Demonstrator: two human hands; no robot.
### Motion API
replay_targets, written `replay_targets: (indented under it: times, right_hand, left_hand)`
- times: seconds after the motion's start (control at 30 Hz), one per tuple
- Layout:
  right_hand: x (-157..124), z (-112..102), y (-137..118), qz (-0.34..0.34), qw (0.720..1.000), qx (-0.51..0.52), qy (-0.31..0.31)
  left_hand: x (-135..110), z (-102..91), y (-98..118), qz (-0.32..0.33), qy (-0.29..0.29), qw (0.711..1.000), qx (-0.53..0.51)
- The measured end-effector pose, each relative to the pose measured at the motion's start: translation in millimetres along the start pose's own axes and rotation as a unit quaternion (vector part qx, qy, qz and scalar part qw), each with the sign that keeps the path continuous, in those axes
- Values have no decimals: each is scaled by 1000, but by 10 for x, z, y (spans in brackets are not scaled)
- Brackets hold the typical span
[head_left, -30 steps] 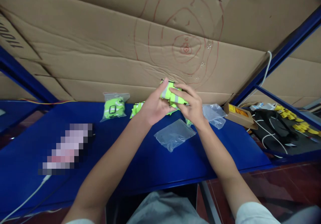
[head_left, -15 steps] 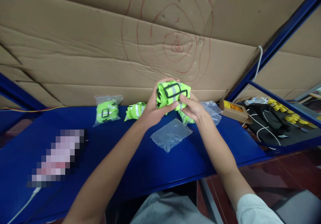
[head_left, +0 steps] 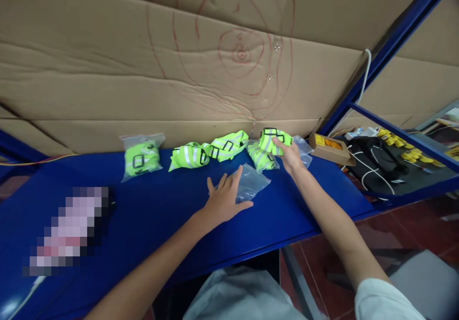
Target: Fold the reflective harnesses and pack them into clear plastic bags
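Observation:
My left hand (head_left: 224, 198) lies open and flat on an empty clear plastic bag (head_left: 251, 184) on the blue table (head_left: 161, 215). My right hand (head_left: 289, 155) reaches toward the back of the table and grips a folded neon-yellow reflective band (head_left: 272, 139) with black buckles. Another rolled band (head_left: 261, 159) lies just left of that hand. Two more loose bands (head_left: 188, 156) (head_left: 225, 146) lie along the cardboard wall. A bagged band (head_left: 141, 156) sits further left.
A cardboard sheet (head_left: 107, 85) backs the table. A second clear bag (head_left: 304, 148) and a small brown box (head_left: 330, 148) lie at the right. Beyond a blue frame bar (head_left: 394, 124), black items, white cables and yellow pieces (head_left: 412, 155) sit. A blurred patch (head_left: 68, 229) lies at left.
Both hands held the folded band up together. Now my left hand has let go and dropped onto the clear bag, and my right hand has carried the band back toward the wall.

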State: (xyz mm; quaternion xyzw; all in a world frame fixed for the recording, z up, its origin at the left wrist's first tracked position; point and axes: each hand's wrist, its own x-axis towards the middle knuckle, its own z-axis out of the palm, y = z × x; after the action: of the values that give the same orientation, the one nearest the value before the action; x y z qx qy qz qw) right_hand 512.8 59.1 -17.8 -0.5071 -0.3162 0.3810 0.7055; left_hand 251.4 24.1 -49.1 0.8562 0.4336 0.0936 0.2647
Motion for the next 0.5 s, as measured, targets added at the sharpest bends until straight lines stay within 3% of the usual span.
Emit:
replay_targets:
  times: [0.1, 0.23, 0.37, 0.5]
  right_hand:
    - [61, -282, 130, 28, 997, 25, 74]
    - [44, -374, 198, 33, 996, 26, 84]
    - [-66, -243, 256, -4, 998, -10, 65]
    - [-206, -156, 314, -89, 992, -88, 34]
  left_hand:
    - [-200, -124, -148, 5, -57, 995, 87]
    - [-285, -347, -195, 23, -69, 991, 112]
    - [-136, -166, -19, 26, -27, 993, 111]
    - [-25, 40, 40, 21, 4, 993, 114]
